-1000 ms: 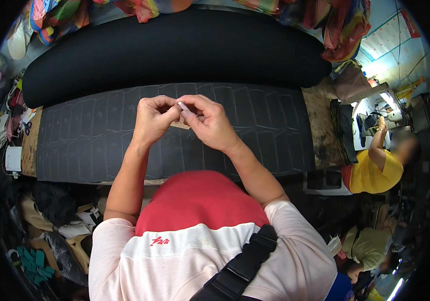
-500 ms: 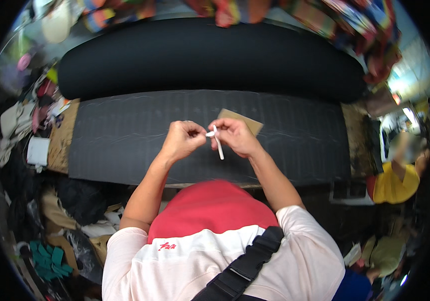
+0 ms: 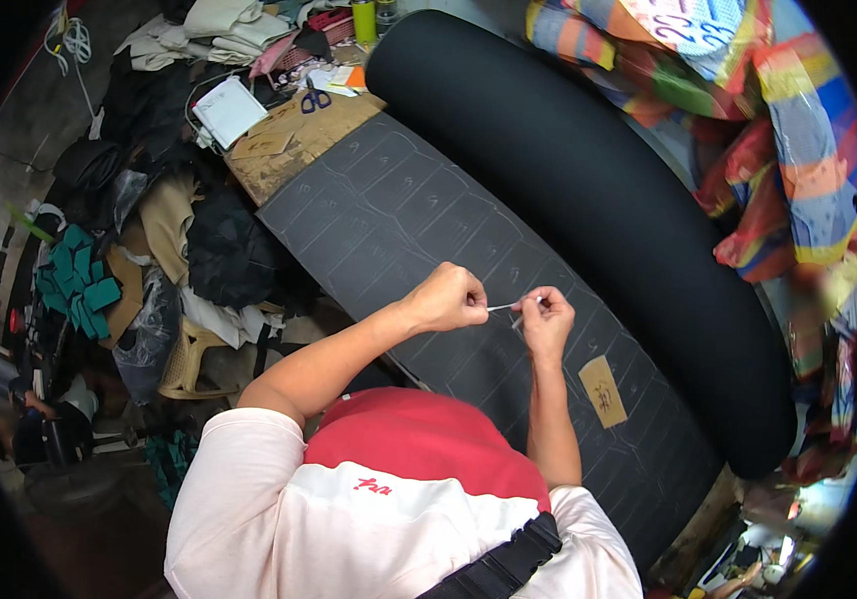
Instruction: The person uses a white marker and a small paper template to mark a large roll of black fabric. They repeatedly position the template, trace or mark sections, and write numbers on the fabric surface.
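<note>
My left hand (image 3: 451,299) is closed, with thumb and fingers pinched on one end of a thin white strip (image 3: 501,307). The strip stretches taut across a small gap to my right hand (image 3: 548,319). Those fingers are also closed, around a slim white stick like a marking pencil (image 3: 517,323), mostly hidden by them. Both hands are above a dark grey sheet of fabric (image 3: 378,240) covered in pale drawn outlines. A tan cardboard piece (image 3: 603,392) with a handwritten mark lies on it, to the right of my right hand.
A thick black fabric roll (image 3: 598,190) lies along the table's far side. Blue-handled scissors (image 3: 315,101) and a white box-like object (image 3: 232,113) are at its left end. Teal scraps (image 3: 77,280) and a beige plastic chair (image 3: 184,361) stand left. Colourful plastic sheeting (image 3: 793,130) hangs far right.
My view has turned left, so the table now slants. My hands have drawn slightly apart, with the strip pulled longer between them. The white stick is now mostly covered by my right fingers.
</note>
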`<act>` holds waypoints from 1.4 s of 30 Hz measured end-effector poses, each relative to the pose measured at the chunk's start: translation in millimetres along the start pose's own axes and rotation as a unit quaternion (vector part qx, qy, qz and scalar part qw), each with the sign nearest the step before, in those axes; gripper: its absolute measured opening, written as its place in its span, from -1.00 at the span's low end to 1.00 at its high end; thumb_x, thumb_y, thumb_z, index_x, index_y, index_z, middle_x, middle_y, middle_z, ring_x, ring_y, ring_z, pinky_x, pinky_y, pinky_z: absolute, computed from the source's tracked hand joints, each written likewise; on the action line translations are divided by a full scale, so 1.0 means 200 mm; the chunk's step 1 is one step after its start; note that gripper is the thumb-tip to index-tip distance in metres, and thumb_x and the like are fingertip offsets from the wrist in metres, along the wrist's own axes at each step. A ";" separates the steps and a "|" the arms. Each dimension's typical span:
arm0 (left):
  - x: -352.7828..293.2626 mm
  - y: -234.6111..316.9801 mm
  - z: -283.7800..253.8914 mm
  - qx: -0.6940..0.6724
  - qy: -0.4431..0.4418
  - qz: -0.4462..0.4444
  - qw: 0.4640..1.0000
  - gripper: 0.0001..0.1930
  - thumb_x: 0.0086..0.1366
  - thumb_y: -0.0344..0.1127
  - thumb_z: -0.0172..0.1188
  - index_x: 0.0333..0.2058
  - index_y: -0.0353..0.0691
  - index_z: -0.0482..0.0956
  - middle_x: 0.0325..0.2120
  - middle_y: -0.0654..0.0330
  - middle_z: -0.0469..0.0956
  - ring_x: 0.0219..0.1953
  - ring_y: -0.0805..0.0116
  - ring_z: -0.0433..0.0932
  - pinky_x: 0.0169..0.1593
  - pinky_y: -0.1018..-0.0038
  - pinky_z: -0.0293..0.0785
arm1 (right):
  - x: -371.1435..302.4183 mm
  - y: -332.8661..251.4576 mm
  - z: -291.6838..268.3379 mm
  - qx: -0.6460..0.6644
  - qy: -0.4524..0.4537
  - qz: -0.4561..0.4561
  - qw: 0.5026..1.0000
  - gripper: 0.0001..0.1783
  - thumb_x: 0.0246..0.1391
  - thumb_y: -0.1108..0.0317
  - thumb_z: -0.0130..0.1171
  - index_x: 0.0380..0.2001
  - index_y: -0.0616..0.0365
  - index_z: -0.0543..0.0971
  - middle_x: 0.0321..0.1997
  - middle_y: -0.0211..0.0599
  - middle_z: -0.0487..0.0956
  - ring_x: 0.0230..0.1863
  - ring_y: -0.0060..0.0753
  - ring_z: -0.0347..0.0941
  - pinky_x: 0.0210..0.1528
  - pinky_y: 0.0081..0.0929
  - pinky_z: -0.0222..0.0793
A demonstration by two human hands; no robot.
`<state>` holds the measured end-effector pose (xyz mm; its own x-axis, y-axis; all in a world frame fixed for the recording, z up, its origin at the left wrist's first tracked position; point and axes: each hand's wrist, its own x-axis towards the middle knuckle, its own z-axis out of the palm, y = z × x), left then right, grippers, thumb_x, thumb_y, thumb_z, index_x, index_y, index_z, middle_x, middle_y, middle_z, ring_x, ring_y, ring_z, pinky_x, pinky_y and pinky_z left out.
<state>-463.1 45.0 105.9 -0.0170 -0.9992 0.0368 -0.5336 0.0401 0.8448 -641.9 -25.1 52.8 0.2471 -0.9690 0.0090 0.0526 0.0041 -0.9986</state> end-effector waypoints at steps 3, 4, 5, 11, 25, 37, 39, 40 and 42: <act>0.00 -0.10 -0.15 0.004 0.025 -0.007 1.000 -0.83 -0.14 -0.40 0.16 -0.55 -0.39 0.61 -0.68 0.03 0.54 -0.63 0.33 0.53 -0.47 0.49 0.46 | 0.12 0.05 0.05 0.002 0.034 0.003 0.999 -0.93 -0.05 0.62 0.02 -0.52 0.24 0.44 -0.59 -0.31 0.52 -0.63 -0.65 0.40 -0.60 -0.70 0.29; 0.00 -0.14 -0.21 0.005 0.036 -0.005 0.999 -0.82 -0.14 -0.39 0.16 -0.56 -0.38 0.61 -0.69 0.02 0.53 -0.63 0.29 0.54 -0.47 0.47 0.46 | 0.16 0.07 0.08 0.006 0.038 0.001 0.999 -0.93 -0.05 0.62 0.02 -0.52 0.25 0.44 -0.58 -0.30 0.52 -0.58 -0.60 0.44 -0.53 -0.68 0.33; 0.02 -0.18 -0.27 0.013 0.026 -0.022 0.999 -0.82 -0.14 -0.39 0.16 -0.55 -0.39 0.62 -0.69 0.04 0.54 -0.63 0.34 0.54 -0.47 0.49 0.46 | 0.19 0.09 0.11 0.012 0.048 0.002 0.999 -0.94 -0.04 0.62 0.02 -0.52 0.26 0.44 -0.56 -0.30 0.52 -0.54 -0.56 0.47 -0.46 -0.66 0.37; 0.18 -0.48 -0.68 -0.001 -0.003 -0.052 0.999 -0.81 -0.12 -0.39 0.17 -0.52 -0.40 0.62 -0.67 0.06 0.55 -0.60 0.40 0.54 -0.45 0.51 0.46 | 0.42 0.20 0.38 0.043 0.106 -0.036 0.993 -0.93 -0.01 0.63 0.02 -0.51 0.28 0.44 -0.49 -0.26 0.53 -0.41 -0.48 0.52 -0.30 -0.61 0.43; 0.59 -1.05 -1.67 0.005 -0.119 -0.038 0.992 -0.85 -0.12 -0.40 0.21 -0.57 -0.38 0.60 -0.69 0.17 0.52 -0.62 0.51 0.48 -0.48 0.55 0.42 | 0.81 0.32 1.21 -0.019 0.249 -0.036 0.968 -0.95 -0.03 0.61 0.01 -0.49 0.28 0.46 -0.52 -0.34 0.53 -0.49 -0.61 0.50 -0.49 -0.70 0.36; 0.78 -1.42 -1.84 -0.010 -0.130 -0.080 0.988 -0.88 -0.09 -0.43 0.22 -0.57 -0.39 0.59 -0.70 0.21 0.52 -0.63 0.57 0.44 -0.51 0.56 0.38 | 0.99 0.37 1.32 0.071 0.233 0.074 0.967 -0.87 0.05 0.57 0.06 -0.30 0.36 0.50 -0.53 -0.36 0.50 -0.61 -0.61 0.39 -0.55 -0.64 0.34; 0.81 -1.49 -1.83 -0.003 -0.116 -0.080 0.990 -0.88 -0.09 -0.42 0.23 -0.58 -0.39 0.59 -0.71 0.21 0.52 -0.63 0.57 0.44 -0.52 0.56 0.38 | 0.99 0.34 1.31 0.183 0.179 0.114 0.960 -0.87 0.08 0.56 0.06 -0.28 0.37 0.51 -0.52 -0.35 0.49 -0.61 -0.59 0.38 -0.54 -0.60 0.36; 0.81 -1.53 -1.83 -0.023 -0.114 -0.092 0.989 -0.88 -0.09 -0.42 0.23 -0.58 -0.39 0.59 -0.71 0.21 0.52 -0.63 0.57 0.44 -0.51 0.55 0.38 | 0.98 0.33 1.31 0.211 0.164 0.131 0.955 -0.85 0.11 0.50 0.08 -0.26 0.34 0.52 -0.51 -0.35 0.49 -0.58 -0.56 0.40 -0.51 -0.54 0.39; 0.83 -1.60 -1.82 -0.043 -0.109 -0.136 0.984 -0.87 -0.09 -0.42 0.24 -0.58 -0.39 0.60 -0.70 0.21 0.53 -0.63 0.57 0.44 -0.51 0.55 0.39 | 0.97 0.30 1.31 0.204 0.184 0.164 0.947 -0.84 0.12 0.48 0.09 -0.25 0.32 0.53 -0.51 -0.35 0.48 -0.59 -0.55 0.40 -0.51 -0.54 0.40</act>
<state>12.8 -131.3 35.5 -0.0700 -0.9502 -0.3038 -0.4695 -0.2373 0.8504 -336.9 -147.9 7.8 -0.0354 -0.9189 -0.3928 0.4205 0.3429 -0.8400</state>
